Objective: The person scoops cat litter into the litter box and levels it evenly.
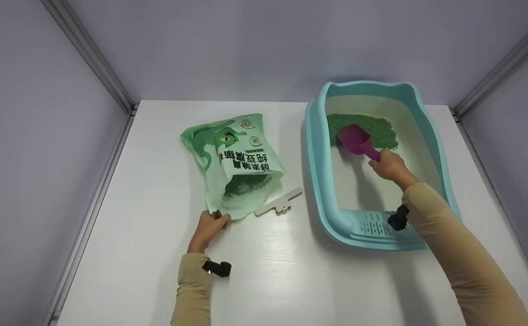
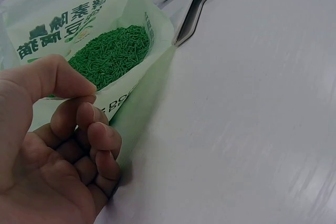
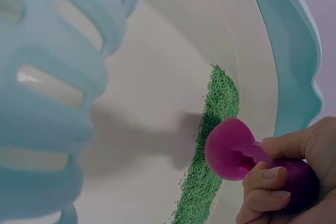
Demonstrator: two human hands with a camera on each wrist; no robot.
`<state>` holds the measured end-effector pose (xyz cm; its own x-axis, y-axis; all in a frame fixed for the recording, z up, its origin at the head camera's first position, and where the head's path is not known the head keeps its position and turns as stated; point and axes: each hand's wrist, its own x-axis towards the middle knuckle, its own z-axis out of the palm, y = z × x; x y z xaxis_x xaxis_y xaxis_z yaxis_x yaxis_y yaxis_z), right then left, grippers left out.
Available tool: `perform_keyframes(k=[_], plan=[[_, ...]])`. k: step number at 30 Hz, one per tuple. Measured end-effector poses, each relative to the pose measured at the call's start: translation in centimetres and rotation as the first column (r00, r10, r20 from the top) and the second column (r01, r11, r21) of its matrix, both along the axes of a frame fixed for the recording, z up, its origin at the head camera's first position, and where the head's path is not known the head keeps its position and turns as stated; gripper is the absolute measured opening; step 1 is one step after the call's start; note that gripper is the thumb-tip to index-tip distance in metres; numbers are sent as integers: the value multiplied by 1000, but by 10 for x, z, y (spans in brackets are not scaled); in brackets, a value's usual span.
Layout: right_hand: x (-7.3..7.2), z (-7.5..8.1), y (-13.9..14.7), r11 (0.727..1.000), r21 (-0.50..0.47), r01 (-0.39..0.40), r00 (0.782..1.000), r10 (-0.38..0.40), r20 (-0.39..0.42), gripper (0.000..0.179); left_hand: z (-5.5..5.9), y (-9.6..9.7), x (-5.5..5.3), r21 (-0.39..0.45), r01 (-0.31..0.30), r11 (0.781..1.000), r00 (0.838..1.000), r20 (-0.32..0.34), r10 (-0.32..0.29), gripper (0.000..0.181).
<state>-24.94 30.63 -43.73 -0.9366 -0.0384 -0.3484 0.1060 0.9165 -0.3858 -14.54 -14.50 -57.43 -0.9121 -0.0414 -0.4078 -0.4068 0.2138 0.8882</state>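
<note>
My right hand (image 1: 391, 166) grips the handle of a purple scoop (image 1: 355, 138) over a blue litter box (image 1: 316, 158). Green litter pellets (image 1: 378, 128) lie in a patch at the far end of the box floor, and the scoop's bowl hangs near them. In the right wrist view the scoop (image 3: 229, 149) looks empty on the side that shows. With thumb and forefinger my left hand (image 1: 209, 230) pinches the rim of a pale green litter bag (image 1: 241, 140) lying on the table. Its mouth gapes, and green pellets (image 2: 113, 53) show inside in the left wrist view.
A pale, flat clip-like tool (image 1: 281, 203) lies between the bag and the litter box. Slots pierce the step (image 1: 374, 225) at the box's near end. Grey walls (image 1: 245, 50) enclose the white table (image 1: 268, 271) at the back and sides.
</note>
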Motion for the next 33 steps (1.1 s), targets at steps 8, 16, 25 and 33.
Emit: perform_keyframes(k=[8,16,25,33], plan=[[6,1,12,1000,5,9,1000,-9,-14,28,-1,0,0,1,-4,1000,1000,-9,4,20],[17,4,15,998,-49,50,997,-52,-52,28,-1,0,0,-12,-1,1000,1000,-7,1,19],[40,9,9,987,-118,105,992,-113,-57,37,0,0,1,0,5,1000,1000,-25,-5,19],[57,12,8,975,-161,152,984,-165,-73,38,0,1,1,-12,5,1000,1000,-20,-5,22]])
